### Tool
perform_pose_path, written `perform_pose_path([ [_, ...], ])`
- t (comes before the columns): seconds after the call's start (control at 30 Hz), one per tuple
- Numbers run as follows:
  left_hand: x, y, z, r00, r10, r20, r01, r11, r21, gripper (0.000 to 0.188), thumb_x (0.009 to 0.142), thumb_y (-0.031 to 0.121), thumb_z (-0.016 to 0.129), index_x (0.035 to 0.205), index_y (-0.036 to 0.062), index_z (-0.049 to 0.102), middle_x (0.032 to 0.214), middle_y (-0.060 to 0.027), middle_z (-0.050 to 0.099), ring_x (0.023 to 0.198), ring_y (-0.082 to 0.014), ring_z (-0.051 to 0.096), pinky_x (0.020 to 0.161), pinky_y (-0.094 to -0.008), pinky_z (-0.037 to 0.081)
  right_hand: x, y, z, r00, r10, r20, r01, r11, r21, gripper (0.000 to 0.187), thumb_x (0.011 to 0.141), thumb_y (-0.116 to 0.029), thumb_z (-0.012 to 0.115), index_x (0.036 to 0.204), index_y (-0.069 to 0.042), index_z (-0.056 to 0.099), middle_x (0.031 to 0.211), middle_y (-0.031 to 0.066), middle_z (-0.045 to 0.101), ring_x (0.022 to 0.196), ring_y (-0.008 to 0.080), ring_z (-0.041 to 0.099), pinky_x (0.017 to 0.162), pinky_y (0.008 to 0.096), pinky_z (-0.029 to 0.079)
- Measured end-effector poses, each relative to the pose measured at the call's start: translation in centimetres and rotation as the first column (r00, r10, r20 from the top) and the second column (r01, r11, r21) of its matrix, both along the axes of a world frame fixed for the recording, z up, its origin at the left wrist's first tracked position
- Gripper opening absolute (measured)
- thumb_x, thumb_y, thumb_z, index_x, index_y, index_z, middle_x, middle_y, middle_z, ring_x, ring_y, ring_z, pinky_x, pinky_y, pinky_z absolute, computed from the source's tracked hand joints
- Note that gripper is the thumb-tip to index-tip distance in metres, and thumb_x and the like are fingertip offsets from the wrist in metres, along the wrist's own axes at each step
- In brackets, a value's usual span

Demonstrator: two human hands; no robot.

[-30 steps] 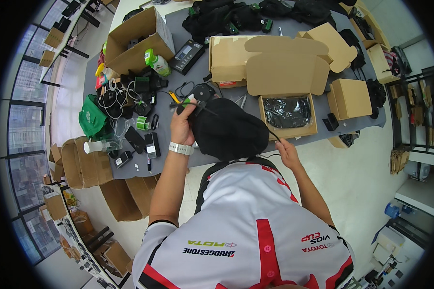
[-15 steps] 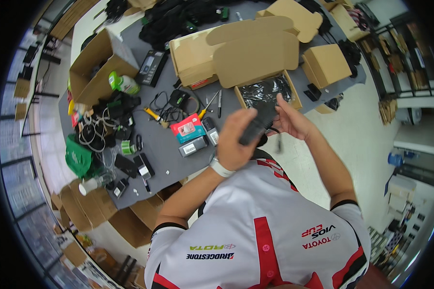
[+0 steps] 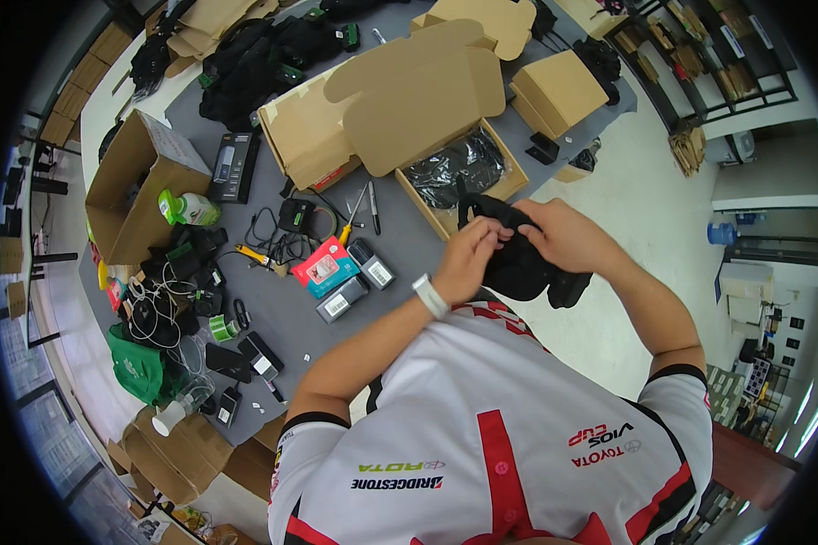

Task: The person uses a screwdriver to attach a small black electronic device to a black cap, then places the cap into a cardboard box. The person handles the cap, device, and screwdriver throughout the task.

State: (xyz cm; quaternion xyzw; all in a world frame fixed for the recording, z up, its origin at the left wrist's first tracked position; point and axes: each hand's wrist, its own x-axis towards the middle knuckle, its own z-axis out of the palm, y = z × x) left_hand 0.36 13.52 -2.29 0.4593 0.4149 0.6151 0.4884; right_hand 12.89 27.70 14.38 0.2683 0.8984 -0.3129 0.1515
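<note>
Close to my chest, at the table's near edge, I hold a black, soft-looking item (image 3: 516,272) between both hands; its exact kind does not show. My left hand (image 3: 468,257) is closed, fingers pinching its upper part. Thumb and fingers of my right hand (image 3: 562,234) wrap round its right side. A narrow black strap-like end sticks up from it, and a rounded black part hangs at the lower right. Just beyond stands an open cardboard box (image 3: 516,177), its lid raised, with a black plastic-wrapped bundle (image 3: 459,168) inside.
Left of my hands lie a red-and-teal box (image 3: 325,271), small grey boxes (image 3: 343,299), a screwdriver (image 3: 353,214), a marker (image 3: 374,209) and tangled cables. Farther left are a large open carton (image 3: 141,191), a green-capped bottle (image 3: 189,209) and a green bag (image 3: 136,365). A closed carton (image 3: 559,91) stands at the back right.
The black item has turned and been bunched up between my hands. My left hand has moved closer to my right. The table has shifted left and down in view.
</note>
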Motion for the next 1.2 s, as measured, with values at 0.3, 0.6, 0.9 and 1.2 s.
perform_pose_path([
  [0.3, -1.3, 7.5, -0.2, 0.772, 0.506, -0.386, -0.373, 0.851, 0.369, 0.049, 0.103, 0.019, 0.061, 0.149, 0.0043, 0.056, 0.155, -0.0206, 0.053, 0.144, -0.0408, 0.048, 0.124, -0.0490, 0.033, -0.5, -5.6, 0.5, 0.931, 0.043, -0.363, 0.127, 0.893, 0.432, 0.056, 0.085, 0.013, 0.060, 0.139, 0.001, 0.055, 0.155, 0.0232, 0.047, 0.128, 0.0438, 0.058, 0.105, 0.0478, 0.052],
  [0.6, -5.5, 10.0, -0.5, 0.784, 0.441, 0.436, -0.435, 0.892, -0.120, 0.039, 0.111, 0.022, 0.055, 0.145, 0.0033, 0.057, 0.147, -0.0124, 0.060, 0.135, -0.0259, 0.059, 0.108, -0.0430, 0.052, -0.1, 0.8, -2.4, 0.870, 0.060, -0.489, 0.311, 0.702, 0.640, 0.040, 0.081, -0.004, 0.077, 0.120, -0.005, 0.065, 0.108, 0.0139, 0.074, 0.105, 0.0387, 0.069, 0.087, 0.0456, 0.056],
  [0.9, -9.9, -0.6, 3.2, 0.814, 0.403, -0.417, -0.469, 0.881, -0.065, 0.039, 0.089, 0.024, 0.087, 0.113, -0.0002, 0.070, 0.104, -0.0106, 0.068, 0.098, -0.0280, 0.066, 0.089, -0.0379, 0.054, -2.3, 2.4, 2.0, 0.974, 0.011, -0.227, 0.118, 0.828, 0.548, 0.032, 0.089, -0.017, 0.070, 0.119, -0.006, 0.068, 0.087, 0.0196, 0.074, 0.079, 0.0407, 0.072, 0.070, 0.0509, 0.057],
  [1.2, -9.1, -2.5, -0.5, 0.712, 0.669, 0.213, -0.681, 0.732, -0.020, 0.058, 0.096, 0.035, 0.078, 0.141, 0.0056, 0.055, 0.127, -0.0137, 0.057, 0.107, -0.0227, 0.059, 0.090, -0.0331, 0.051, -5.0, 4.9, 4.3, 0.994, 0.097, -0.057, -0.047, 0.823, 0.566, 0.019, 0.093, -0.023, 0.071, 0.105, -0.009, 0.074, 0.078, 0.0203, 0.072, 0.080, 0.0414, 0.072, 0.075, 0.0522, 0.057],
])
